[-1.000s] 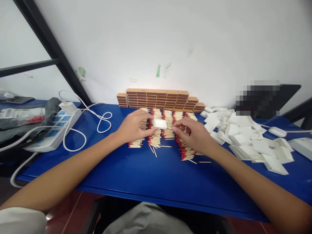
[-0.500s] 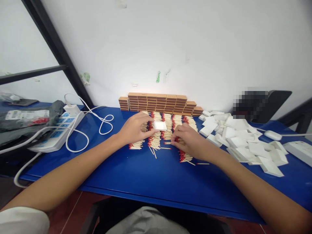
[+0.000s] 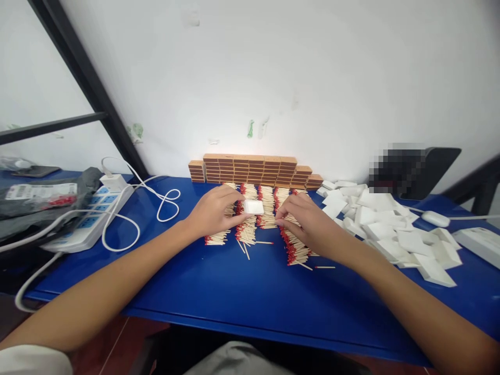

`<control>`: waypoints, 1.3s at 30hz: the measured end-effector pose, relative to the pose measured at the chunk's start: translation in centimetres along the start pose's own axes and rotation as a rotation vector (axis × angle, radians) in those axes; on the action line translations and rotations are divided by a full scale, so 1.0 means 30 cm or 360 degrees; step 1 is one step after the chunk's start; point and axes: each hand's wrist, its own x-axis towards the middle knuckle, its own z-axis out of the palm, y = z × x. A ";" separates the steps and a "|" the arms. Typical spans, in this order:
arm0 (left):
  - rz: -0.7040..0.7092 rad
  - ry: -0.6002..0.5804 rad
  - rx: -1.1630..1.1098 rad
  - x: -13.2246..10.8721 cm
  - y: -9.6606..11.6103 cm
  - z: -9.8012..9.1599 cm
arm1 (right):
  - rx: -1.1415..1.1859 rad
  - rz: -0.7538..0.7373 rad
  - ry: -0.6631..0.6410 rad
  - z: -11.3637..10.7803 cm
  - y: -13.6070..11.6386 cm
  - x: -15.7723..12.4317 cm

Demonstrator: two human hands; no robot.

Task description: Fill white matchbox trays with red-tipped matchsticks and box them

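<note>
Pinching the white tray (image 3: 254, 208), your left hand (image 3: 214, 212) should hold it level. Your right hand (image 3: 307, 219) bunches near matches (image 3: 267, 211); whether pinching any, I can't tell.

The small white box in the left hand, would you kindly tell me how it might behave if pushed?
The small white box is probably light, as the left hand pinches just one end. If it is thin-walled like the similar trays piled rightward, it could dent. Its flat sides make rolling unlikely.
</note>
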 end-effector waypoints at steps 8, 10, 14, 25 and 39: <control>0.0104 0.0024 -0.0093 -0.002 0.069 0.020 | -0.0010 -0.0050 0.0208 0.010 -0.020 0.004; 0.0161 0.0059 -0.0102 0.000 0.093 0.023 | -0.0034 -0.0086 0.0207 0.021 -0.030 0.004; 0.0229 0.0123 -0.0095 0.005 0.111 0.023 | -0.0132 -0.0148 0.0216 0.033 -0.041 0.001; 0.0158 0.0173 -0.0117 0.002 0.100 0.028 | -0.0140 -0.0219 0.0304 0.010 -0.076 0.004; 0.0188 0.0283 -0.0148 0.005 0.087 0.012 | 0.0080 -0.0084 0.0302 -0.025 -0.077 -0.001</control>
